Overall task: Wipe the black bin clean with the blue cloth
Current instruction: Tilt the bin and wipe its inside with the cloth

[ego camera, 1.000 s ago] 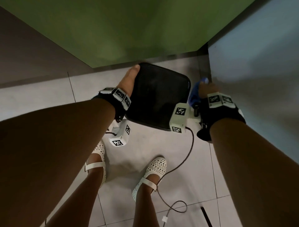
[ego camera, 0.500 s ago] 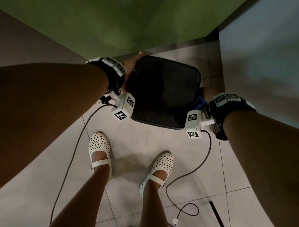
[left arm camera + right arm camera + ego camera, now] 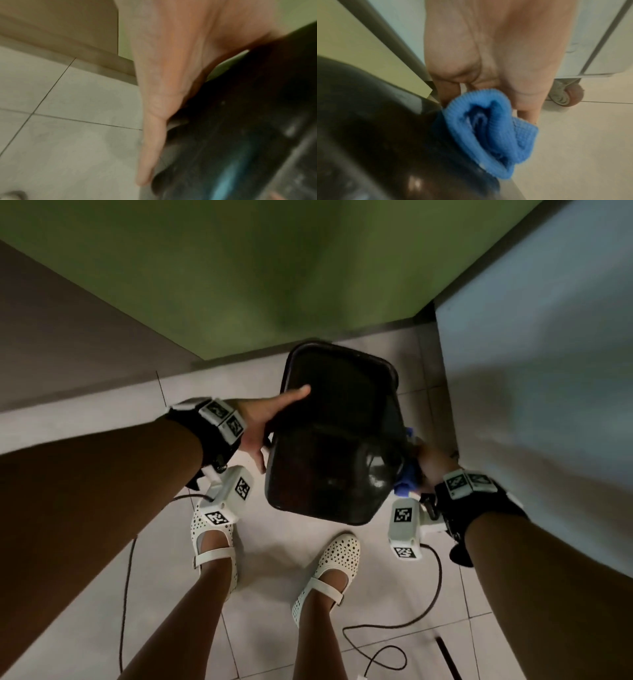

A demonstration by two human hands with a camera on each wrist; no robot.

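A black bin (image 3: 337,440), tipped and held off the tiled floor (image 3: 284,546), fills the middle of a tight corner. Behind it stands a green wall (image 3: 274,268), with only a narrow strip of floor between. To its right a pale blue-grey cabinet (image 3: 541,371) on a castor wheel (image 3: 565,97) stands close; the right hand (image 3: 430,463) and bunched blue cloth (image 3: 488,129) fill that gap. The left hand (image 3: 263,422) lies against the bin's left side, where open floor runs to a brown wall (image 3: 68,344). Below the bin, two white shoes (image 3: 212,546) and trailing cables (image 3: 404,625) cross the floor.
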